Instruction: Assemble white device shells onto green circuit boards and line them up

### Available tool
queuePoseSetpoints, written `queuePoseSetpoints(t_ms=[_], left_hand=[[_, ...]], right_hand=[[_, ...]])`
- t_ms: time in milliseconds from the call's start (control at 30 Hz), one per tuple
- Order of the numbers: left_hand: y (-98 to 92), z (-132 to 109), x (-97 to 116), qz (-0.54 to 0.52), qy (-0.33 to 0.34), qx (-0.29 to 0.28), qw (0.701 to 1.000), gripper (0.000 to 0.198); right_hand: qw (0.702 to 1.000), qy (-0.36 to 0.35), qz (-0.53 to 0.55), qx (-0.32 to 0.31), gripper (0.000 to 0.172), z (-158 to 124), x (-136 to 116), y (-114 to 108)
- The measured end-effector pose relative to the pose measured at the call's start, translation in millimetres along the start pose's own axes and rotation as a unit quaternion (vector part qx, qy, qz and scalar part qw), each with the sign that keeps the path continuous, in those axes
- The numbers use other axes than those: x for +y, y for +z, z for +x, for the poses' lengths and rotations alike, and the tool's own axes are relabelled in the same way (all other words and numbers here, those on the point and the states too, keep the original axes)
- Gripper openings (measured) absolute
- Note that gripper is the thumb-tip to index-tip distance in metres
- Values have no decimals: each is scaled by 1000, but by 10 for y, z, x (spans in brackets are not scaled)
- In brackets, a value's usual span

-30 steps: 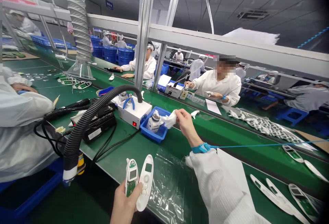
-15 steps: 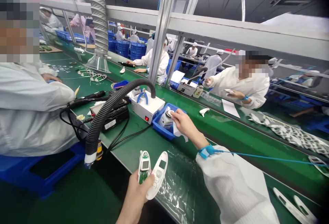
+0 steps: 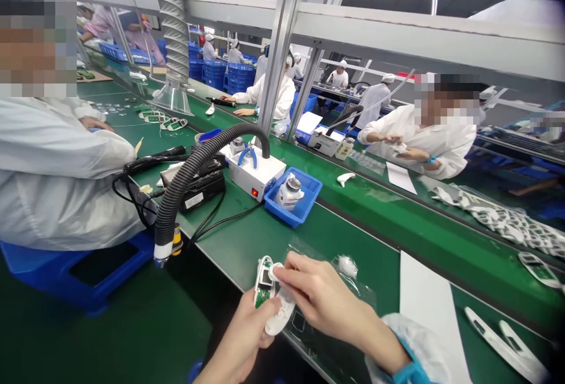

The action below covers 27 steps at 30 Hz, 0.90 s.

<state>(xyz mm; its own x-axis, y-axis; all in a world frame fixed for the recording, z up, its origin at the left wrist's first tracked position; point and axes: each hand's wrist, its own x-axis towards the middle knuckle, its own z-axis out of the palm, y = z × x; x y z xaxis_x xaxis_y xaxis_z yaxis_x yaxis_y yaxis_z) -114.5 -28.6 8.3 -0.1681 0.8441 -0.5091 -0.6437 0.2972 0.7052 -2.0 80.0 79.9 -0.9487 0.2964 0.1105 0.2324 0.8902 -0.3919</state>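
White cover (image 3: pixel 281 318) lay beside circuit-board shell (image 3: pixel 263 297) in your left hand (image 3: pixel 247 326), thumb and fingers closed on both; your right hand (image 3: pixel 324 294), fingertips pinched on white wad (image 3: pixel 274 271), overlapped cover's upper end.

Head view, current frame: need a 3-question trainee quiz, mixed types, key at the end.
1. Multiple choice: where is the right hand working?
A) at the black hose
B) at the white casing parts held in the left hand
C) at the blue pliers

2. True or false: the silver-capped bottle is inside the blue tray.

3. Fill in: the switch on the front of the white box shows ____ (colour).

Key: 1. B; 2. true; 3. red
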Motion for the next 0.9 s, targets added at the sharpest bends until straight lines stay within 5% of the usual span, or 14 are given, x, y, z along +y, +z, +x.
queuePoseSetpoints(t_ms=[300, 567, 767, 900], left_hand=[[115, 13, -183, 26, 48, -48, 997, 45], [98, 13, -284, 82, 108, 23, 990, 41], [121, -28, -167, 130, 210, 85, 965, 43], [159, -54, -145, 136, 191, 70, 970, 39]], right_hand=[[996, -2, -56, 74, 24, -153, -53, 293], [981, 62, -107, 148, 25, -151, -119, 410], [980, 142, 41, 131, 18, -194, -209, 347], [968, 119, 55, 213, 17, -187, -206, 291]])
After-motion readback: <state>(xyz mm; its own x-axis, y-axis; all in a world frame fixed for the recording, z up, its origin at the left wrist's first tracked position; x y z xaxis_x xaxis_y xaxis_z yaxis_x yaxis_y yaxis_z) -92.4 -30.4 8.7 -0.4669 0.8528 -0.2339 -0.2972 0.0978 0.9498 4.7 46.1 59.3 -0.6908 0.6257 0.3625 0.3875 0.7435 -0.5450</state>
